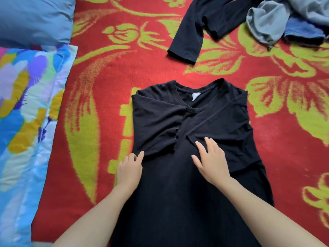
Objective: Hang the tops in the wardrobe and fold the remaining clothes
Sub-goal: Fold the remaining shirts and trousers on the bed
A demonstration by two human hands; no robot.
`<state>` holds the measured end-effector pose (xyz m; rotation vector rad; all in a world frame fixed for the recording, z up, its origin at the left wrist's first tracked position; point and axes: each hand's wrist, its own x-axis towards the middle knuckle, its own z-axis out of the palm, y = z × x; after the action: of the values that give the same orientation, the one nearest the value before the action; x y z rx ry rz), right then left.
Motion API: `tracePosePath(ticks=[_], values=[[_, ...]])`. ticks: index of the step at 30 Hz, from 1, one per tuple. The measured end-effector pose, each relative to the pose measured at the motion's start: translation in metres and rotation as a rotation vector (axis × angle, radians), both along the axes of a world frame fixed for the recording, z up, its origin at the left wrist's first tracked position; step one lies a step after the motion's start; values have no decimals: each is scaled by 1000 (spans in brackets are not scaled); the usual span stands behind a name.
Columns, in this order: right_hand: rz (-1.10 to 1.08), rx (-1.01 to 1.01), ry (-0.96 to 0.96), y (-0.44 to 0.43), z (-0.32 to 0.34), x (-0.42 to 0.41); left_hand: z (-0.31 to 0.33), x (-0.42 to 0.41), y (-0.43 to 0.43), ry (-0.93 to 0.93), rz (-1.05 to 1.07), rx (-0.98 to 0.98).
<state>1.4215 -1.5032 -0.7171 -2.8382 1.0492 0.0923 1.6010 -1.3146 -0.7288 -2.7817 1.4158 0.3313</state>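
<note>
Fingers [201,148] loosely spread: right hand [211,163] flat on black T-shirt [178,193], left hand [129,171] touching its left edge; red blanket [110,77] all around.

- Clothing, laid out: one black T-shirt [178,202], spread flat.
- Neck tags: one white label [195,97], inside the collar of that shirt.
- Clothing, far side: one black long-sleeved top [195,29], lying loose.
- Clothing, heaped at the far right corner: one grey garment [267,22] and one blue garment [302,31]; whether more pieces lie in the heap cannot be told.
- Bedding, underneath: one red blanket [110,82] with yellow-green flowers.
- Bedding, at the left edge: one blue pillow [33,18] and one multicoloured quilt [26,107].
- Hands: two, the left hand [129,171] and the right hand [211,161].
</note>
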Motion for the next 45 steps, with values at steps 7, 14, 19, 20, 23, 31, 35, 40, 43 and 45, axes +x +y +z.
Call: tracePosePath(ticks=[7,14,19,20,23,31,35,40,43,45], values=[[217,103,-19,22,-3,57,12,17,10,68,-28,-119],[300,44,54,36,-8,74,13,23,14,80,-99,-42],[672,-66,24,26,-18,50,7,29,15,53,-333,-34],[705,-47,59,25,-19,47,3,31,16,51,-353,-22],[682,19,83,16,-19,51,-3,32,13,82,-378,5],[142,-20,62,-111,17,59,21,82,-83,162,158,-87],[-198,77,271,-181,33,37,21,120,-127,240,317,4],[-308,193,238,-223,23,36,9,157,-160,316,363,-46],[-359,228,186,-231,11,40,5,161,-173,372,453,-156],[-390,250,175,-235,3,40,4,160,-183,400,496,-165]])
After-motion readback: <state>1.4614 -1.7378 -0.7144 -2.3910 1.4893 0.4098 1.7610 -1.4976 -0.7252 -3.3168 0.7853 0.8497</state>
